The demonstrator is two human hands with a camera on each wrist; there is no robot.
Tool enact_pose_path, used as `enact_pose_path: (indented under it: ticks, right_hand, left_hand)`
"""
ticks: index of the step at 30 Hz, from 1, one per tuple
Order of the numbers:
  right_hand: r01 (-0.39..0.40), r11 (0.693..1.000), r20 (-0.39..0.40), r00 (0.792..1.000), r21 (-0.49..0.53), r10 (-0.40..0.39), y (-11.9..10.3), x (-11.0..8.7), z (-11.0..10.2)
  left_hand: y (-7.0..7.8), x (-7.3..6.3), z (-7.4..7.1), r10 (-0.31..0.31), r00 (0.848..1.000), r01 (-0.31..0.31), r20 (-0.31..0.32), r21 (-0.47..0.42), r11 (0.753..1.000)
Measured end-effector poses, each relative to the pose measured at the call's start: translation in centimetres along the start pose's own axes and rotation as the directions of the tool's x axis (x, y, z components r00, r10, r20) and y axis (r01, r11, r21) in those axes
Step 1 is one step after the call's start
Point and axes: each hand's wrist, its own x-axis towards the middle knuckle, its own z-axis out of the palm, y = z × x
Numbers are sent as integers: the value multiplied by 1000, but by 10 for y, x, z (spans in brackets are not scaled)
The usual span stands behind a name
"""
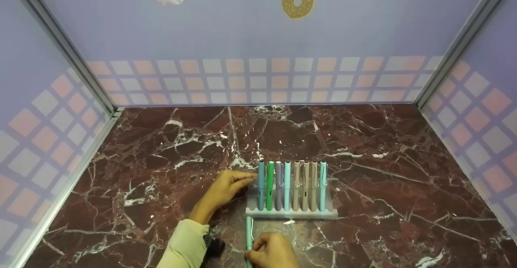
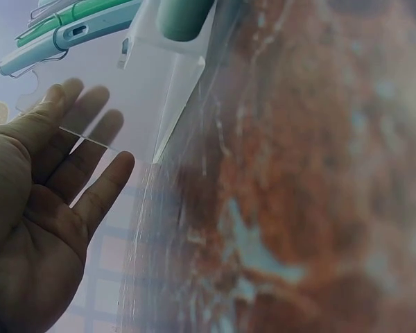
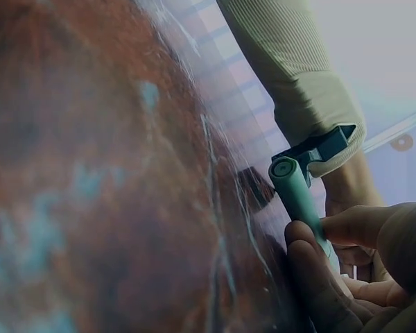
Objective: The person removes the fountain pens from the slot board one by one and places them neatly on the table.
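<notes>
A clear, frosted pen stand (image 1: 291, 214) holds several capped pens side by side, with a teal-blue pen (image 1: 261, 187) at its left end and a green pen (image 1: 270, 187) beside it. My left hand (image 1: 226, 187) grips the stand's left edge, thumb in front and fingertips (image 2: 107, 125) showing blurred through the panel (image 2: 142, 104). Just in front of the stand's left corner, my right hand (image 1: 274, 250) pinches a pale green pen (image 1: 249, 233) between thumb and fingers. One round end of this pen (image 3: 295, 187) faces the right wrist camera.
Purple-grey, light blue and brown pens (image 1: 305, 187) fill the stand's other grooves. A dark red marbled tabletop (image 1: 169, 187) lies beneath. Patterned panels (image 1: 258, 78) enclose the back and sides. A black device (image 1: 214, 246) sits at the left sleeve's cuff.
</notes>
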Motion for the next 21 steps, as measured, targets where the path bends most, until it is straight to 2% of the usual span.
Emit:
enact_pose_path:
  ticks: [12, 21]
  right_hand:
    - [-17, 997, 14, 1000, -71, 18, -5, 2, 2]
    - [15, 993, -3, 1000, -115, -15, -4, 4, 2]
  left_hand:
    - [-2, 1, 0, -6, 1000, 7, 17, -31, 999]
    - [1, 0, -2, -9, 1000, 9, 17, 17, 1000]
